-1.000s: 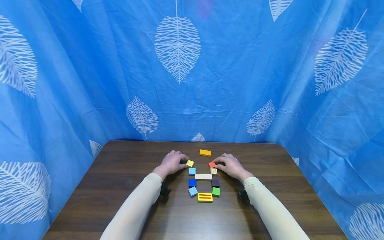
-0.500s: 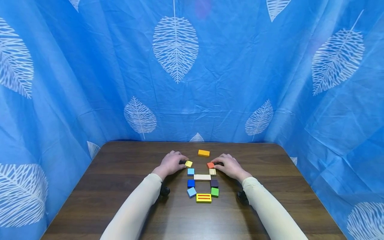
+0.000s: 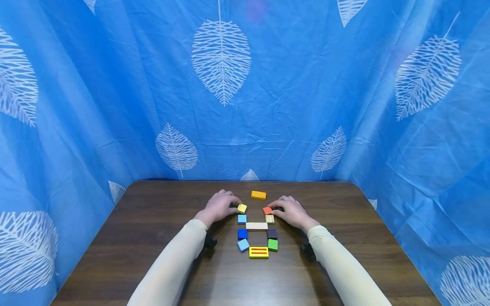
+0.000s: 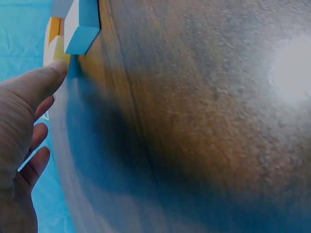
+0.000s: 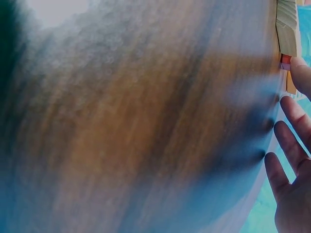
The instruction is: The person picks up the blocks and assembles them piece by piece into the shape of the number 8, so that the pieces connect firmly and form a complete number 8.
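Observation:
My left hand pinches a small yellow block between thumb and index finger. In the left wrist view the thumb lies against the yellow block, close to a light blue block. On the other side, my right hand holds a small red-orange block at its thumb and index fingertips, just beyond a striped wooden block. The right wrist view shows only a sliver of the red-orange block beside the thumb; the other fingers spread near the table.
Between the forearms lie a pale long block, a dark blue block, a dark purple block, a tilted light blue block, a green block and a yellow block with red stripes. An orange block lies farther back.
The yellow block in my left hand has shifted slightly right, now more in line with the light blue block. My right hand keeps its place by the striped block. The head view has turned slightly.

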Available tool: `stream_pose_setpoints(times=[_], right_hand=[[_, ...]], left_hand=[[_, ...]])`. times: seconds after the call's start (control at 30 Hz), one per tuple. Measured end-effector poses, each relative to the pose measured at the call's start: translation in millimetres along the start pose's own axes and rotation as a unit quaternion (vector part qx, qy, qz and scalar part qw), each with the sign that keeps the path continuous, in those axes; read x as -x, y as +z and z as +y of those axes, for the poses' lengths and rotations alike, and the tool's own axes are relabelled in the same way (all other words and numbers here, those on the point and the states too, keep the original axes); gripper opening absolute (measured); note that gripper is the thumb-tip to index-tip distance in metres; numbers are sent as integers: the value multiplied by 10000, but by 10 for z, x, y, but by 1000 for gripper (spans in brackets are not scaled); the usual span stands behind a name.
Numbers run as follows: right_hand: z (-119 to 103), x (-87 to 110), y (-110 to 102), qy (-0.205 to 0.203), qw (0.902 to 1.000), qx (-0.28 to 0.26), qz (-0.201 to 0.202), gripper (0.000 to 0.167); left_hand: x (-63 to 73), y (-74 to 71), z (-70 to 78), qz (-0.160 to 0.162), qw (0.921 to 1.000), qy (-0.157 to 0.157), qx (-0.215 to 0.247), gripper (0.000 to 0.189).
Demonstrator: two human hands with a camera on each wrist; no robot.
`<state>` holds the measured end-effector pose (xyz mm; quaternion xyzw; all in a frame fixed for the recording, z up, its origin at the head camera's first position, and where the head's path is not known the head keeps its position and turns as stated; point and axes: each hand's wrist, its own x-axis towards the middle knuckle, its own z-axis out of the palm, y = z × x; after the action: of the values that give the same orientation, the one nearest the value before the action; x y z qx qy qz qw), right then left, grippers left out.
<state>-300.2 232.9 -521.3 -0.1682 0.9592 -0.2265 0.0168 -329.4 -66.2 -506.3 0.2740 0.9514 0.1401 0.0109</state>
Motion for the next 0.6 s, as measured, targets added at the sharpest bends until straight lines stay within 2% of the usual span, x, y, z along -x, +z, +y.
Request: stream_pose_setpoints(times=[0.37,0.6], right_hand=[[-4,0,13,82,10000,10,5,25],[-9,4,3,86,10000,-17,34,25]], left_hand=[[-51,-15,42,-191,9995,236,-131,28],[-47,-26,59,-246,9994,240,-56,28]])
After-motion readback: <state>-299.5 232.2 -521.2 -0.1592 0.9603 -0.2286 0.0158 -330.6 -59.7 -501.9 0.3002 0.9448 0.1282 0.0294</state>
